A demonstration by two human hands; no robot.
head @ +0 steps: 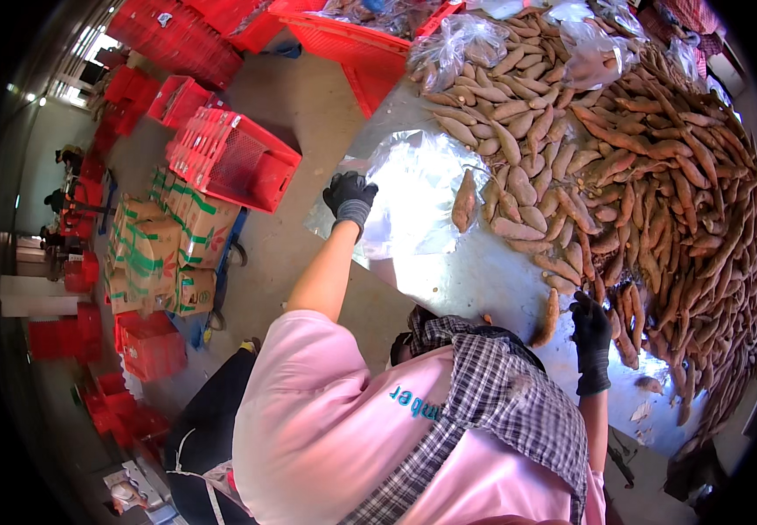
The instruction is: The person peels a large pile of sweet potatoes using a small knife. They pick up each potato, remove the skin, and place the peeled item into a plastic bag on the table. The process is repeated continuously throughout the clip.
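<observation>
My left hand (351, 197), in a dark knitted glove, lies over clear plastic bags (411, 190) at the table's left edge. Whether its fingers pinch the plastic cannot be made out. Also gloved, my right hand (591, 328) is beside the sweet potato pile (673, 197), fingers somewhat apart, with nothing visible in it. One sweet potato (547, 318) lies just left of it. Another sweet potato (464, 201) rests by itself at the right side of the plastic bags. Between the bags and the main pile, several more sweet potatoes (522, 187) are spread on the metal-looking tabletop (444, 282).
Filled clear bags (460, 49) stand at the table's far side, near a red plastic crate (352, 39). On the floor to the left are stacked red crates (234, 157) and taped cardboard cartons (155, 249) on a blue pallet or cart (227, 249). People appear, blurred, in the far left background.
</observation>
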